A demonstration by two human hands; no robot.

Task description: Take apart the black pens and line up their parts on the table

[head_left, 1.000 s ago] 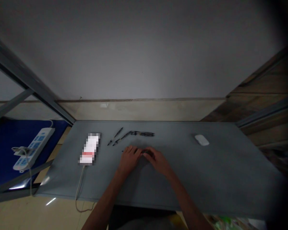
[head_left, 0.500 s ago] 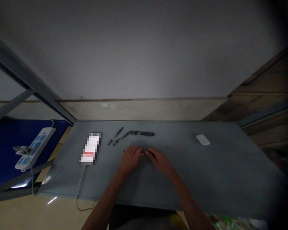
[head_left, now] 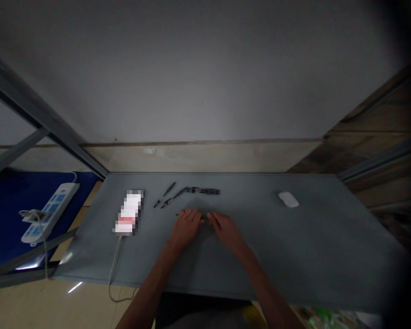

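My left hand [head_left: 188, 227] is closed over a thin dark pen near the front middle of the table. The pen's narrow tip [head_left: 177, 214] sticks out past the fingers on the left, and a short dark end shows by the thumb. Just to the right, my right hand [head_left: 225, 228] is closed with thumb and forefinger together; what they hold, if anything, is hidden. Beyond the hands lie several black pens [head_left: 205, 191] side by side. Loose slim pen pieces [head_left: 169, 188] lie to their left.
On the left of the grey table [head_left: 315, 246] lies a blurred-out phone [head_left: 129, 212] with a white cable [head_left: 113, 265] running over the front edge. A white rounded case [head_left: 288, 199] rests at right. A power strip [head_left: 51, 212] sits on a blue surface beyond the left edge.
The right hand has drawn slightly away from the left, and the dark piece seen between its fingers earlier no longer shows. The left hand and the pens beyond have stayed put.
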